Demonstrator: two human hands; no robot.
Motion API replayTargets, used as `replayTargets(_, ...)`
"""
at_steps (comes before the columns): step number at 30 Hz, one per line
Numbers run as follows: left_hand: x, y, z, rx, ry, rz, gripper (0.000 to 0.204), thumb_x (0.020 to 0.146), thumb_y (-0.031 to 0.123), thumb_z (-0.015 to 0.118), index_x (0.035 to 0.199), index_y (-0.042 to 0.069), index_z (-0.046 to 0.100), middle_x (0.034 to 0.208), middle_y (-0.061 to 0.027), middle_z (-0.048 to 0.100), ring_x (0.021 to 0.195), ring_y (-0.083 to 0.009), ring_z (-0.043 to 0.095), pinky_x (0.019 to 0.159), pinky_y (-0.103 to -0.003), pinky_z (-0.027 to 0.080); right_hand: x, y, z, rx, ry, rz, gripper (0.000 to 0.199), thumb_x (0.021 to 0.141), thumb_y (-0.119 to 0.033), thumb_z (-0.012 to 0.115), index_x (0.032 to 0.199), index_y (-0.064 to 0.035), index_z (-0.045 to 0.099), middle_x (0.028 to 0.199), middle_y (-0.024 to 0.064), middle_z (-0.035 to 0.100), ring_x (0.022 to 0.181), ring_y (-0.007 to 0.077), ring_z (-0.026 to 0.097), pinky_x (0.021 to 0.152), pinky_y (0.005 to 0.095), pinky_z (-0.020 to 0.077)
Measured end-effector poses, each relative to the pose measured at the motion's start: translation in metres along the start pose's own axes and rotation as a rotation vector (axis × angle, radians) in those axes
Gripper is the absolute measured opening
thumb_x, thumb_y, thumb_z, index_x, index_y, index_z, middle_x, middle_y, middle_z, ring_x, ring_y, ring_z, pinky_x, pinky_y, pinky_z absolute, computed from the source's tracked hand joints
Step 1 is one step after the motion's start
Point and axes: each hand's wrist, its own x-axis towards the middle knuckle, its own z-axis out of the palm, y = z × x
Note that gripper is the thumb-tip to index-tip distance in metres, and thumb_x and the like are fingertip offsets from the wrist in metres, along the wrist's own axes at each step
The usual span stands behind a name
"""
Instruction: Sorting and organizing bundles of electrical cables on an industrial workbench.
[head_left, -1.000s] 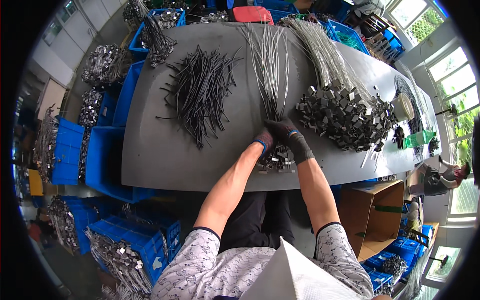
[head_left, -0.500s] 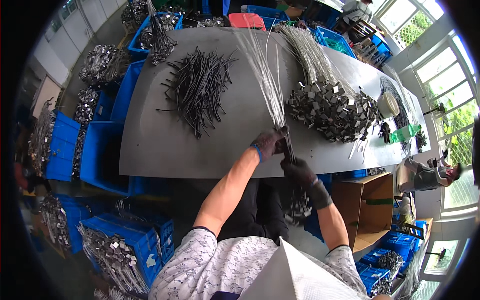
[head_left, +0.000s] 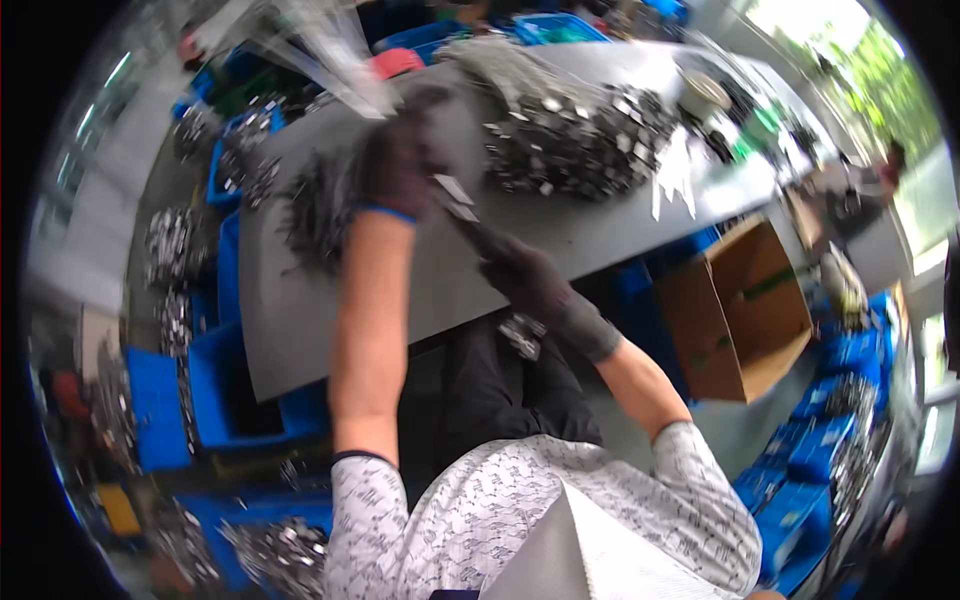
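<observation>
My gloved left hand [head_left: 398, 165], blurred by motion, is raised over the left part of the table and closed around a bundle of thin pale wires [head_left: 345, 75]. The wires fan out beyond it, up and to the left. Nearer to me, my gloved right hand [head_left: 530, 280] is closed on the bundle's dark lower part, with small metal squares [head_left: 523, 335] hanging beneath it. More metal squares show between the hands. Partly behind my left hand lies a pile of thin dark strips [head_left: 315, 210]. A heap of metal-ended wires [head_left: 580, 145] lies beyond, to the right.
The grey table [head_left: 430, 300] ends just short of my legs. An open cardboard box [head_left: 690, 310] stands right of it, a blue crate [head_left: 235, 385] left. A round tub [head_left: 703, 95] and green bottle [head_left: 762, 130] sit far right. A blurred person [head_left: 850, 195] is at the right.
My left hand has moved up and left, farther from my right hand, and the wires swing left. My right hand has moved slightly left and up. The whole view has turned.
</observation>
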Motion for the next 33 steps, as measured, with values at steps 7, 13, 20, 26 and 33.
replayTargets(7,0.018,0.038,-0.021,0.608,0.25,0.332,0.032,0.091,0.026,0.067,0.113,0.003,0.069,0.085,-0.0045,0.065,0.071,-0.0112,0.059,0.073,-0.028,0.051,0.04,-0.031,-0.021,-0.26,0.371,-0.278,0.076,0.08,-0.028,0.08,0.141,-0.0027,0.043,0.127,0.0222,0.055,0.113,0.0332,0.061,0.092,0.0404,0.0515)
replayTargets(13,0.056,-0.01,-0.06,0.304,0.463,0.286,0.031,0.086,0.02,0.071,0.112,0.003,0.068,0.094,-0.003,0.063,0.079,-0.0125,0.058,0.072,-0.028,0.051,0.002,0.169,-0.113,-0.383,0.575,0.405,0.055,0.093,-0.034,0.059,0.142,-0.0153,0.042,0.128,0.0168,0.058,0.098,0.0366,0.067,0.085,0.0458,0.0527)
replayTargets(20,0.066,-0.011,-0.061,0.341,0.559,0.218,0.038,0.095,0.036,0.059,0.116,0.004,0.066,0.071,0.0048,0.046,0.056,-0.0049,0.039,0.067,-0.028,0.046,0.013,0.274,-0.234,-0.803,0.632,0.673,0.043,0.092,-0.022,0.056,0.132,-0.0094,0.051,0.121,0.0181,0.06,0.101,0.0385,0.065,0.081,0.0485,0.0551)
replayTargets(26,0.06,-0.012,-0.021,0.33,0.67,0.194,0.037,0.099,0.036,0.057,0.111,0.002,0.064,0.058,0.0113,0.021,0.048,-0.0018,0.022,0.059,-0.024,0.04,0.027,0.34,-0.273,-1.01,0.545,0.733,0.023,0.091,-0.016,0.053,0.109,-0.009,0.065,0.112,0.0186,0.066,0.101,0.0382,0.067,0.082,0.0468,0.0563)
replayTargets(33,0.062,-0.01,-0.057,0.249,0.528,0.156,0.035,0.102,0.035,0.053,0.114,0.004,0.063,0.057,0.0098,0.02,0.044,-0.0034,0.019,0.059,-0.024,0.045,0.022,0.343,-0.294,-0.525,0.758,0.882,0.034,0.092,-0.034,0.053,0.114,-0.009,0.059,0.123,0.026,0.06,0.105,0.043,0.064,0.09,0.0518,0.0508)
